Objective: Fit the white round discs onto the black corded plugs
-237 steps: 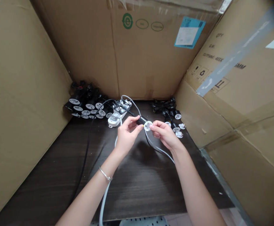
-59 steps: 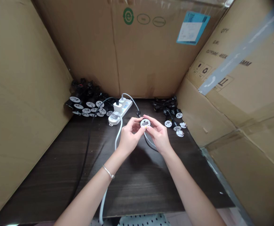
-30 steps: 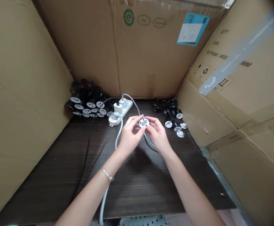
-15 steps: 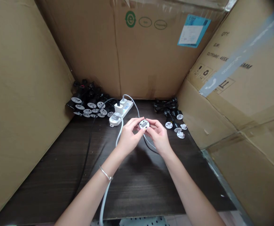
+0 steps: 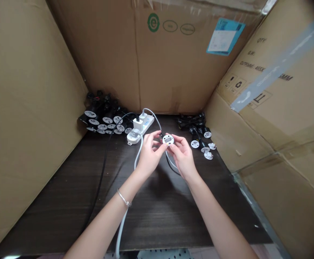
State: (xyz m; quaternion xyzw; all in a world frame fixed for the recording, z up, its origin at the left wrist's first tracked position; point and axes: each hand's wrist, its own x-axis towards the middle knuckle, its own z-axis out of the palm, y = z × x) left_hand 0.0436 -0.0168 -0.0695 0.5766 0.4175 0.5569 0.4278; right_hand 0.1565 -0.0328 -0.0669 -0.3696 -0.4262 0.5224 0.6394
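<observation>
Brown cardboard walls (image 5: 30, 108) box in the dark wood bench (image 5: 65, 212). At the far left along the back of the bench lies a heap of black sockets (image 5: 103, 120) with round white faces, and a black cable (image 5: 102, 172) runs down the bench just right of them. Next comes a white power strip (image 5: 147, 123) with a white plug (image 5: 137, 125) standing in it. A white cable (image 5: 138, 156) curves from the strip down past your left hand (image 5: 150, 153), which has a thin silver bangle (image 5: 124, 198) at the wrist. Both grips are closed on a round white disc (image 5: 168, 140) with a small dark window in its face; you hold it between your left hand and your right hand (image 5: 182, 154), above the bench and near the middle of the view. Further right sit more black sockets (image 5: 193, 127) and loose white discs (image 5: 208, 153), just beside the right wall, which carries a strip of grey tape (image 5: 281, 64).
</observation>
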